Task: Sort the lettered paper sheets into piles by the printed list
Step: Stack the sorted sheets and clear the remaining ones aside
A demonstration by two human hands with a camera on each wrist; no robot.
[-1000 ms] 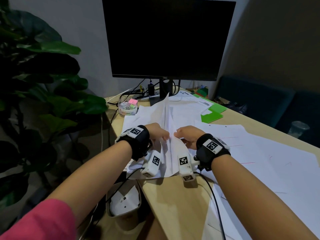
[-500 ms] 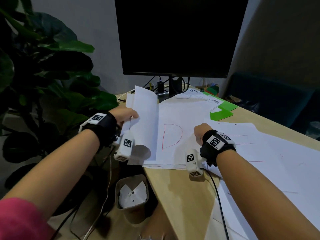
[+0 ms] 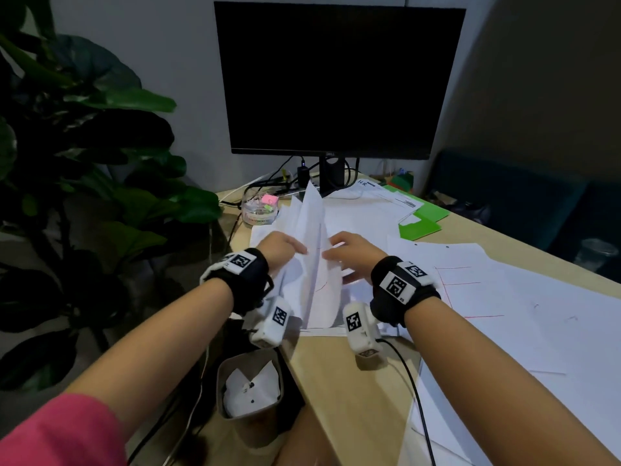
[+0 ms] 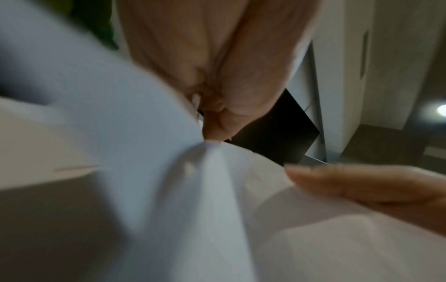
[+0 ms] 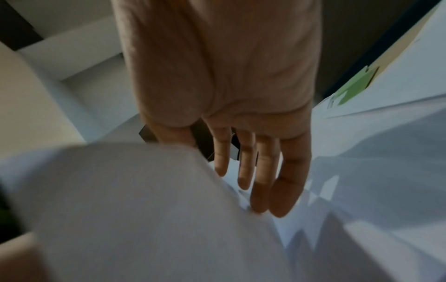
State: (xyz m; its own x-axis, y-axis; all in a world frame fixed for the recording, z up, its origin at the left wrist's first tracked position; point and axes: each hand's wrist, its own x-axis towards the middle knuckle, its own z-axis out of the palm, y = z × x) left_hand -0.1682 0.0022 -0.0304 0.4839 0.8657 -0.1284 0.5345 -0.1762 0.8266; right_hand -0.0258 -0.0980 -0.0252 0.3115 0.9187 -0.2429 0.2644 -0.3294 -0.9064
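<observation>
Comparing half a second earlier, left hand [image 3: 280,248] had swung its pinched sheet [image 3: 314,230] upright toward open right hand [image 3: 353,250], covering the red-lettered page; sorting unfinished.

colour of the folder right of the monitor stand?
Green folder, clearest in the head view.

A dark monitor [image 3: 339,79] stands at the far edge of the desk [image 3: 336,375], cables [image 3: 268,183] trailing behind it. A leafy plant [image 3: 84,156] fills the left, a bin [image 3: 250,385] (paper inside) sits near, and green folders [image 3: 423,220] lie far right.
</observation>
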